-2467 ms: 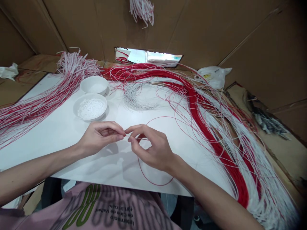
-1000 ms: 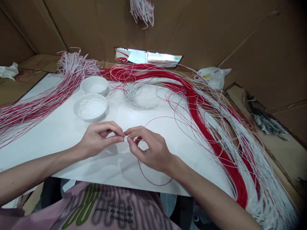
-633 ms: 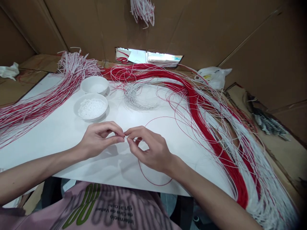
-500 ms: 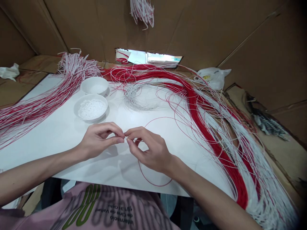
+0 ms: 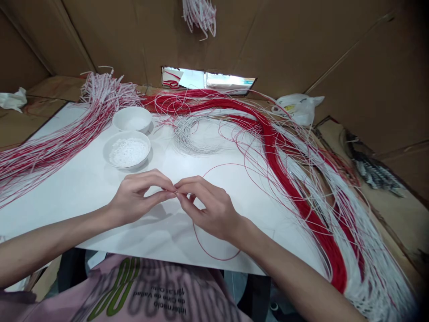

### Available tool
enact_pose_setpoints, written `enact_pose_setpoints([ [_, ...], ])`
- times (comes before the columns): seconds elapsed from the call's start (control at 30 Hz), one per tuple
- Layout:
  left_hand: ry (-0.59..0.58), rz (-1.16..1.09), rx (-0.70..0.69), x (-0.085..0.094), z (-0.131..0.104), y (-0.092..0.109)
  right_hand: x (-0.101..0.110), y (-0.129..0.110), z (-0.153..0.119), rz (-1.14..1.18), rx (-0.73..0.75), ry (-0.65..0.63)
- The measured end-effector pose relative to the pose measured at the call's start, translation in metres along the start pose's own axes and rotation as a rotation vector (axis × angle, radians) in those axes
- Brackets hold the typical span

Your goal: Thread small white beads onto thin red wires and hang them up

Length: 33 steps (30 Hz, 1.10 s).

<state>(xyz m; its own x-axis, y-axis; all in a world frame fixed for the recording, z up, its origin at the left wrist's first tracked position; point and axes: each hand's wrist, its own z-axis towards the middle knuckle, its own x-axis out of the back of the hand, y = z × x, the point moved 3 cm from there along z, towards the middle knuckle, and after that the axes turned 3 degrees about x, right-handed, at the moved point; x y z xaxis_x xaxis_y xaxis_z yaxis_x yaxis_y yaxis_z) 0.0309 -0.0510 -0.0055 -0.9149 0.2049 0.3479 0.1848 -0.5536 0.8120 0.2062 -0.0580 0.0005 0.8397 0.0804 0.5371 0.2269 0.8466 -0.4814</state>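
Over the white tabletop, my left hand and my right hand meet fingertip to fingertip. Thumb and forefinger of the right are pinched on a thin red wire, which loops down under that hand and also arcs out to the right. My left thumb and forefinger are pinched together too; whatever lies between them is too small to make out. Beyond the left hand stands a white bowl holding many tiny white pieces. Another white bowl sits right behind it.
Long red wires and white wires sweep along the back and right. A bundle of wires with white ends lies at the left. Cardboard walls enclose the table, with a slot at the back. A plastic bag lies behind.
My fingertips have closed the small gap between the hands and now touch. The wires and bowls stay where they were.
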Motion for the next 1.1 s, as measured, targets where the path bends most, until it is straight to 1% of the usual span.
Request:
enact_pose_setpoints([
  [0.1, 0.007, 0.026, 0.014, 0.0, -0.001, 0.0, -0.001, 0.003, -0.001, -0.034, -0.005, -0.011],
  [0.17, 0.02, 0.046, 0.064, 0.0, -0.003, 0.0, -0.001, 0.004, -0.002, -0.049, -0.008, -0.009],
  [0.23, 0.046, 0.055, 0.143, 0.0, -0.004, 0.0, -0.001, 0.006, -0.003, -0.049, -0.012, 0.007],
  [0.33, 0.091, -0.029, 0.261, 0.0, -0.006, -0.001, -0.001, 0.007, -0.002, -0.014, -0.03, 0.045],
  [0.4, 0.089, -0.093, 0.294, 0.0, -0.006, -0.002, 0.0, 0.008, -0.001, 0.014, -0.047, 0.071],
  [0.5, 0.051, -0.047, 0.241, 0.001, -0.007, -0.005, 0.001, 0.009, 0.0, 0.032, -0.072, 0.093],
  [0.63, 0.022, 0.148, 0.077, 0.002, -0.007, -0.007, 0.001, 0.01, 0.0, 0.024, -0.075, 0.084],
  [0.7, 0.018, 0.207, 0.023, 0.003, -0.006, -0.007, 0.001, 0.01, -0.001, 0.014, -0.076, 0.068],
  [0.9, 0.014, 0.281, -0.002, 0.001, -0.006, -0.006, -0.001, 0.012, -0.003, 0.027, -0.08, 0.053],
  [1.1, 0.0, 0.29, -0.093, -0.004, -0.007, -0.001, -0.008, 0.012, -0.006, 0.039, -0.09, 0.022],
])
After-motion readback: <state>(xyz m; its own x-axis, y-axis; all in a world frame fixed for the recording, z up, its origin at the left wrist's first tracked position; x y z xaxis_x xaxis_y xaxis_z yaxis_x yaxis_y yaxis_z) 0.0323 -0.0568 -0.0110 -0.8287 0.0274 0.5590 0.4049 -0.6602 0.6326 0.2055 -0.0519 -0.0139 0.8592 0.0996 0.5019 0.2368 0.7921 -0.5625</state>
